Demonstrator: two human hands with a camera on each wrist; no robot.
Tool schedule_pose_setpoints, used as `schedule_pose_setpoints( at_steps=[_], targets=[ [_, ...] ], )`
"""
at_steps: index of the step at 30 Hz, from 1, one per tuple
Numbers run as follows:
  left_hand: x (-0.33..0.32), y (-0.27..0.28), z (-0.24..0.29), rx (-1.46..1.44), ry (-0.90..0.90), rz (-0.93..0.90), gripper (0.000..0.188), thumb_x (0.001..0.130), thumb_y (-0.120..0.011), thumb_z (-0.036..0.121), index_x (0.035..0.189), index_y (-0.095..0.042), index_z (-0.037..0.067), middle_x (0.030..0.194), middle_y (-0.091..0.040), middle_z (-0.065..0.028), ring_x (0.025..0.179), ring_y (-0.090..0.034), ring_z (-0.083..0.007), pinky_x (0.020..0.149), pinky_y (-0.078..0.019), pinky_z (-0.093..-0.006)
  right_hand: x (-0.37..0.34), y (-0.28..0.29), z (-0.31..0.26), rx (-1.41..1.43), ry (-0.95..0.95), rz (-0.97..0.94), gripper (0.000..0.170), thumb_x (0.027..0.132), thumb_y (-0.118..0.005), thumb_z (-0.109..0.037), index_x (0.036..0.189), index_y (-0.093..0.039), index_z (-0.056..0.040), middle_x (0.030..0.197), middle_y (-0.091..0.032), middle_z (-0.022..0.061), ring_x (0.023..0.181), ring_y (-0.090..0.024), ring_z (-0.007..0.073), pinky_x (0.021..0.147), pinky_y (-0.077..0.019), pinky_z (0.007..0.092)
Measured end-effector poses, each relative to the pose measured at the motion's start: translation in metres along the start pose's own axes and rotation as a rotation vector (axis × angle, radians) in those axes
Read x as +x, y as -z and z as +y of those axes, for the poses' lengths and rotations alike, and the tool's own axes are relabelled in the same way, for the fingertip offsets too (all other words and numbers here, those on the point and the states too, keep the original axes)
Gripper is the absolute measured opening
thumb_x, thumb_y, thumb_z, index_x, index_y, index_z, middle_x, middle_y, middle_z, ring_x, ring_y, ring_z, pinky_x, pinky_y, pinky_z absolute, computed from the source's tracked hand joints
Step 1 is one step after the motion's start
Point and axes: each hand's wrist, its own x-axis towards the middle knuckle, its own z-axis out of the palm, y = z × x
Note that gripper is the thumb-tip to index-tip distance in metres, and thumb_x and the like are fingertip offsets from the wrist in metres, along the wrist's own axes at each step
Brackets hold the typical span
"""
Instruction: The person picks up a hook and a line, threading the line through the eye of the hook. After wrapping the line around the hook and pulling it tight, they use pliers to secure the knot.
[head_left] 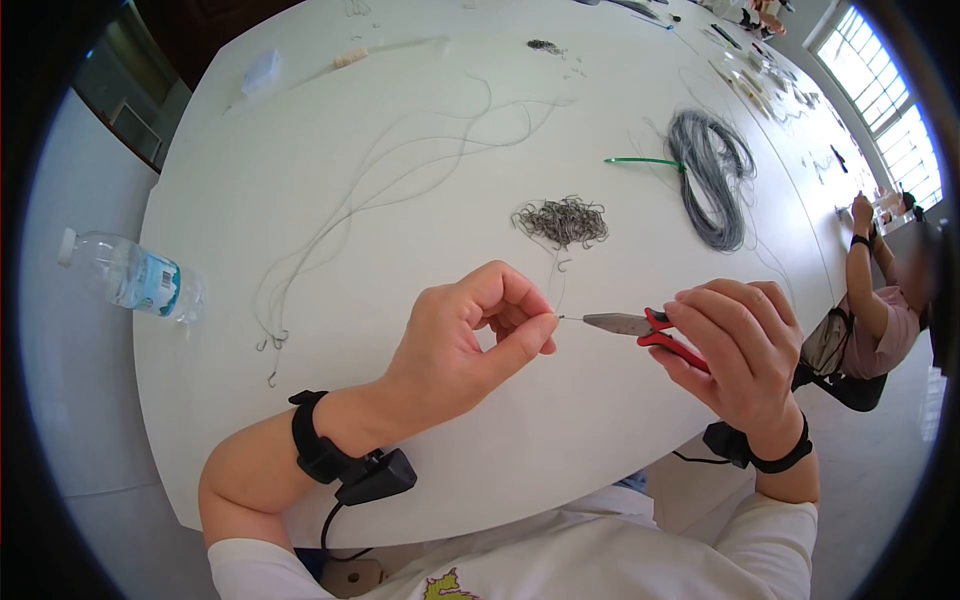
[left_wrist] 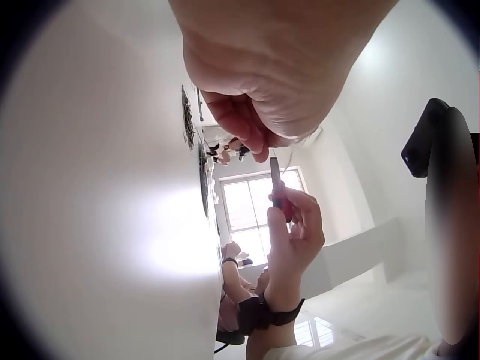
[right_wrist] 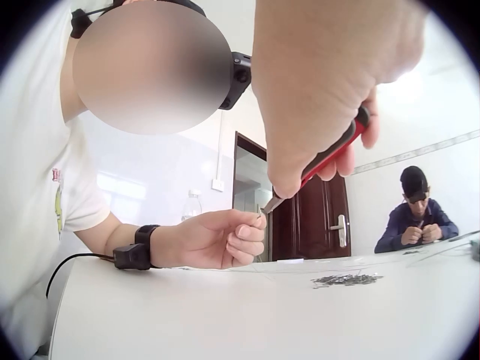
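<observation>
In the head view, my left hand (head_left: 465, 335) pinches thin fishing line (head_left: 571, 318) between thumb and forefinger. My right hand (head_left: 745, 345) grips red-and-black needle-nose pliers (head_left: 618, 323) by the handles, the jaw tips pointing left at the short piece of line by the left fingertips. What lies inside the left pinch is hidden. Line also runs up from those fingertips toward a single fish hook (head_left: 563, 266), just below a heap of dark fish hooks (head_left: 565, 222). The right wrist view shows the pliers (right_wrist: 330, 157) slanting down to the left fingertips.
A grey hank of line (head_left: 700, 180) with a green tie (head_left: 640, 161) lies at the right. Long loose strands (head_left: 350, 212) end in hooks (head_left: 275, 340) at the left. A water bottle (head_left: 150, 280) lies near the left edge. Other people sit around the table.
</observation>
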Motion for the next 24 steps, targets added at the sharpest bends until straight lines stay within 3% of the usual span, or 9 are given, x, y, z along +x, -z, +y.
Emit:
schedule_pose_setpoints(
  at_steps=[14,24],
  targets=[
    [0.008,0.014,-0.002,0.065,-0.028,0.081,0.007,0.096,-0.064,0.007,0.097,-0.057,0.004,0.087,-0.065,-0.0024,0.081,-0.067,-0.0104,0.071,-0.0519,-0.0239,-0.035,0.044,0.036,-0.267,-0.103,0.057,0.035,0.078,-0.083,-0.023,0.105,-0.07,-0.0041,0.099,-0.071,0.0097,0.089,-0.069,0.0279,0.074,-0.0534,0.0361],
    [0.017,0.028,-0.003,0.146,-0.126,0.171,0.007,0.097,-0.064,0.008,0.096,-0.057,0.005,0.085,-0.065,-0.0014,0.078,-0.064,-0.0073,0.07,-0.0506,-0.0219,-0.082,0.081,0.067,-0.452,-0.155,0.055,0.036,0.083,-0.08,-0.012,0.115,-0.067,0.0011,0.106,-0.071,0.0152,0.096,-0.069,0.0303,0.083,-0.0575,0.0372]
  ],
)
